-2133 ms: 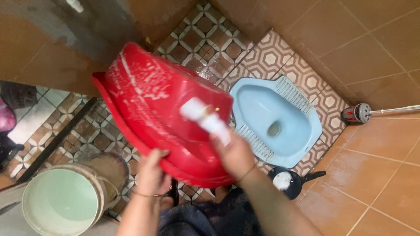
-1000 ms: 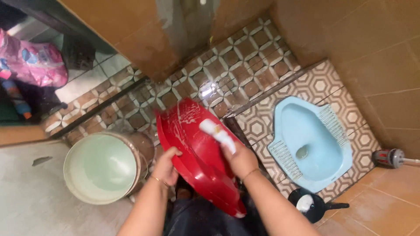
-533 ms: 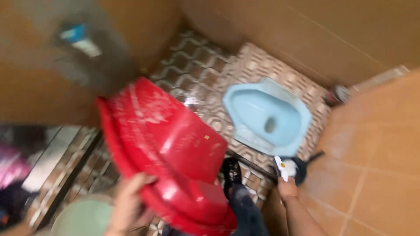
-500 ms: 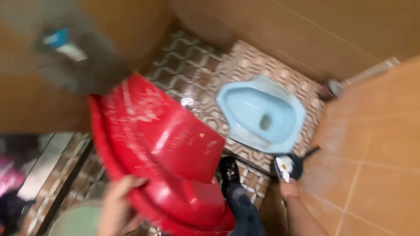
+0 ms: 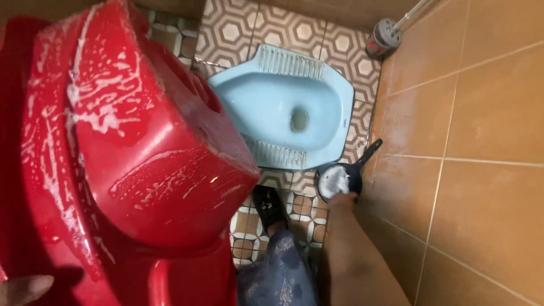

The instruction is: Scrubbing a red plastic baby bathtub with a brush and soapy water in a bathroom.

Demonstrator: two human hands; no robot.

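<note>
While the left hand gripped the lower rim of the red plastic tub, only fingertips showing at the frame corner, the right hand reached down to the black dipper on the floor; grip there hidden, cannot tell if closed. Tub was held up tilted, underside out, at frame left above the patterned floor tiles, beside the blue squat toilet. Soaping looked done: white suds streaked all over its base and sides. Rinsing looked left, no clean wet patches. Tub glossy, intact.
</note>
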